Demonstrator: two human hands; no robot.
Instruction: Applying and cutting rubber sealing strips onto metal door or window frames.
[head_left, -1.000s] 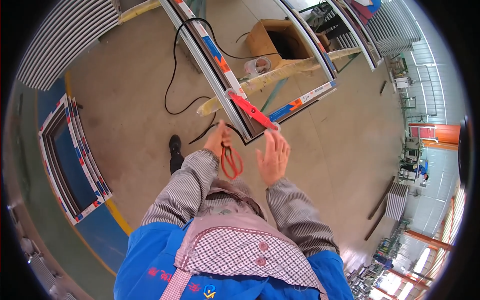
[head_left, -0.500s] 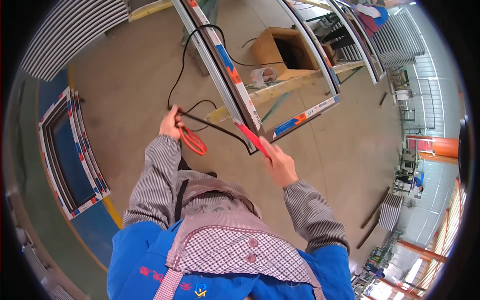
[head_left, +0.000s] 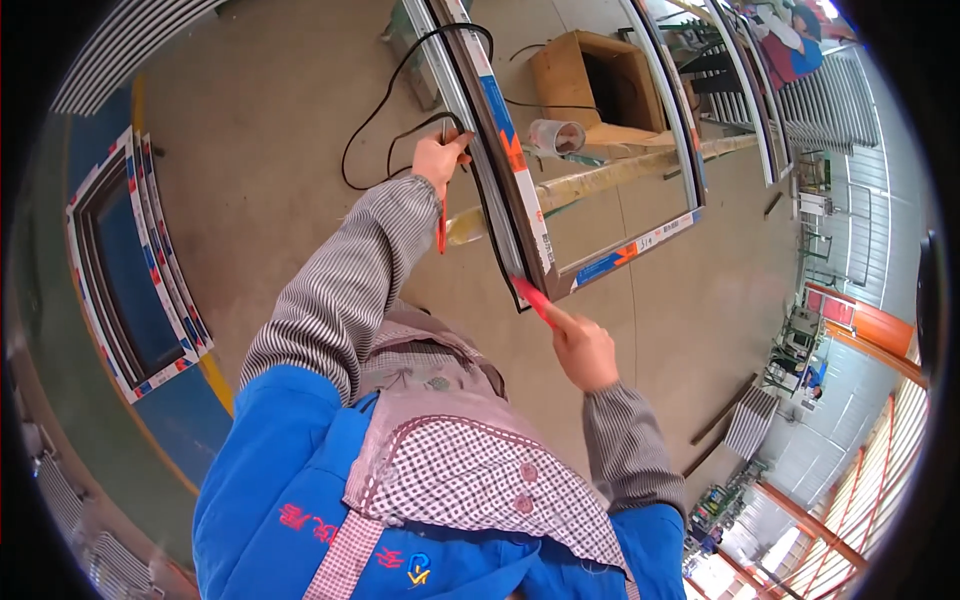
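A window frame (head_left: pixel 525 205) with brown and silver profiles and coloured protective tape lies ahead of me. A thin black rubber seal strip (head_left: pixel 497 245) runs along its near-left profile down to the corner, with its far length looping loosely to the left. At that profile's outer edge, my left hand (head_left: pixel 440 160) is closed with the strip at its fingertips. Red-handled scissors (head_left: pixel 441 232) hang from the same hand, largely hidden by it. My right hand (head_left: pixel 585 352) grips a flat red hand tool (head_left: pixel 534 298), its tip touching the frame's near corner.
Yellowish padded bars (head_left: pixel 610 180) support the frame. Beyond it are an open cardboard box (head_left: pixel 575 85) and a clear tub (head_left: pixel 556 138). Stacked frames (head_left: pixel 140 270) lie at left. Another person (head_left: pixel 790 45) works far right, near more frames (head_left: pixel 745 90).
My left hand has moved forward and right to the frame's side, bringing the strip against the profile. The scissors now hang down. My right hand with the red tool stays by the corner.
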